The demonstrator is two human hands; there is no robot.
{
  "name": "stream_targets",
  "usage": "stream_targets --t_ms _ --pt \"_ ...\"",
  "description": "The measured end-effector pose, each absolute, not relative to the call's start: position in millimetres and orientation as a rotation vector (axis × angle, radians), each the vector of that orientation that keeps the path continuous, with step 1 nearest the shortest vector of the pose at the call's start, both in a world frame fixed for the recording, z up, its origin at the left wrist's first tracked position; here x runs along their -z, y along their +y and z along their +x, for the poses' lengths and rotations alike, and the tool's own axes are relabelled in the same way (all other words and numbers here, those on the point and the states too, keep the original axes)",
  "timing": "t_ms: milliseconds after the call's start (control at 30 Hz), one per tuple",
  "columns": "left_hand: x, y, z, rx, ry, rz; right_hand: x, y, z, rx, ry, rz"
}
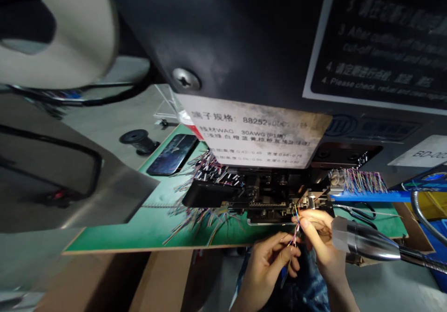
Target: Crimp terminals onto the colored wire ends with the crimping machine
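Thin coloured wires (296, 230) run between my two hands, just in front of a dark machine (244, 37). My left hand (270, 267) is closed around the lower part of the wire bundle, below the front edge of the table. Higher and to the right, my right hand (319, 237) pinches the upper part of the wires near their tips. Those tips are close to the lit metal head (310, 200) of the machine; whether they touch it cannot be made out.
A green table (115, 233) carries a phone (172, 153), heaps of wires (209, 219) and black-handled scissors (363, 214). A metal lamp (373, 242) reaches in beside my right hand. More wires (365, 181) lie on a blue ledge. A black spool (136, 139) stands behind the table.
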State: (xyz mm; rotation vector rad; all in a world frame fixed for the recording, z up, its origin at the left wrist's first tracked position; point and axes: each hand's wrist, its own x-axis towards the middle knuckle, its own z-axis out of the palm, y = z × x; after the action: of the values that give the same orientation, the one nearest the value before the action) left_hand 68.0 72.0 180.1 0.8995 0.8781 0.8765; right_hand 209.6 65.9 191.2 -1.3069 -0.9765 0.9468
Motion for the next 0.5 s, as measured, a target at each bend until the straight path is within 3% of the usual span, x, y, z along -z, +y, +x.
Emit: stream_targets --t_ms 500 --pt "-164.0 62.4 55.6 -0.812 0.747 0.834 -195.3 62.8 219.1 -0.720 -1.283 -1.261"
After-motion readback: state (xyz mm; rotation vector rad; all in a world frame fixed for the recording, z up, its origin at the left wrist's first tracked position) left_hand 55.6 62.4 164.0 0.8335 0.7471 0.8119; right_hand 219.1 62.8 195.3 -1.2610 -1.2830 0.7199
